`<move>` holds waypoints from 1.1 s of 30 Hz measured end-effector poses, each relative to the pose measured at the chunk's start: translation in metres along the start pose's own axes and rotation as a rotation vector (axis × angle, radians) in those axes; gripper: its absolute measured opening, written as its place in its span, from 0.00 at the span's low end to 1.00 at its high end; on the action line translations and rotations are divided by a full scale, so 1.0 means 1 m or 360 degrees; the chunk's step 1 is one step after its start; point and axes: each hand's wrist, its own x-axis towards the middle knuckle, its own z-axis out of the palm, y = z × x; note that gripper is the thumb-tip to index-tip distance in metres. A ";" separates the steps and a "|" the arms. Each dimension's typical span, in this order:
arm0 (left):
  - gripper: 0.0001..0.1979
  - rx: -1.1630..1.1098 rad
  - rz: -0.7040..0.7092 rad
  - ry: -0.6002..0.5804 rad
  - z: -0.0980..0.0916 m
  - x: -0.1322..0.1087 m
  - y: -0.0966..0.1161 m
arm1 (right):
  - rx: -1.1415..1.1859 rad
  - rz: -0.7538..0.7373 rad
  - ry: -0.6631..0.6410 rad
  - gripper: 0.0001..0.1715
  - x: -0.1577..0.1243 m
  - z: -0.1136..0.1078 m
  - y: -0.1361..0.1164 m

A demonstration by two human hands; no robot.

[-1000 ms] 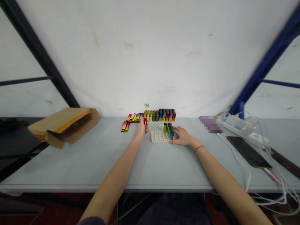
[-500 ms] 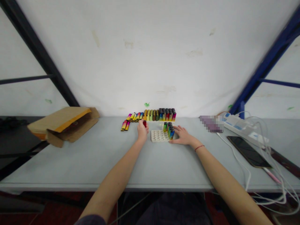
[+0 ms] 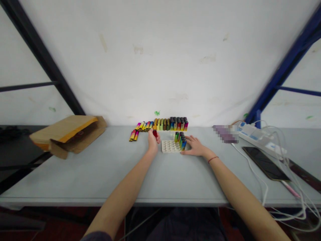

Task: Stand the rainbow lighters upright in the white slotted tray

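Note:
My left hand [image 3: 153, 141] is closed around a dark red lighter [image 3: 154, 133], upright by the left side of a white tray [image 3: 167, 150] with round holes. Along the tray's right side stand several colourful lighters [image 3: 184, 144] with dark tops. My right hand [image 3: 196, 146] has its fingers spread at that side of the tray, the thumb near its front corner. Whether its fingertips touch the lighters is hard to see. Behind my left hand, more lighters [image 3: 135, 135] lie flat in small groups.
At the back, a block of yellow-topped lighters [image 3: 162, 124] stands beside black-topped ones [image 3: 179, 124]. An opened cardboard box [image 3: 67, 132] lies on the left. To the right are a black phone [image 3: 265, 163], a pixelated purplish item [image 3: 225, 134], a power strip [image 3: 260, 139] and loose white cables.
My left hand, with the red lighter, has shifted very slightly right, nearer the tray. My right hand stays in place.

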 end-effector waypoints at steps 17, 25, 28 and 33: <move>0.23 -0.0020 -0.0001 -0.0142 0.002 0.001 -0.001 | 0.0002 -0.0007 -0.0030 0.61 -0.001 -0.004 -0.003; 0.14 0.0859 0.0913 -0.0682 0.003 -0.006 -0.014 | 0.0004 0.0000 -0.0038 0.58 -0.002 -0.006 -0.006; 0.15 0.1086 0.1116 -0.0798 0.004 -0.007 -0.020 | -0.0003 -0.0001 -0.0043 0.58 -0.002 -0.006 -0.007; 0.14 0.1226 0.1064 -0.0941 0.005 -0.007 -0.029 | 0.0000 0.0002 -0.0025 0.59 -0.001 -0.003 -0.004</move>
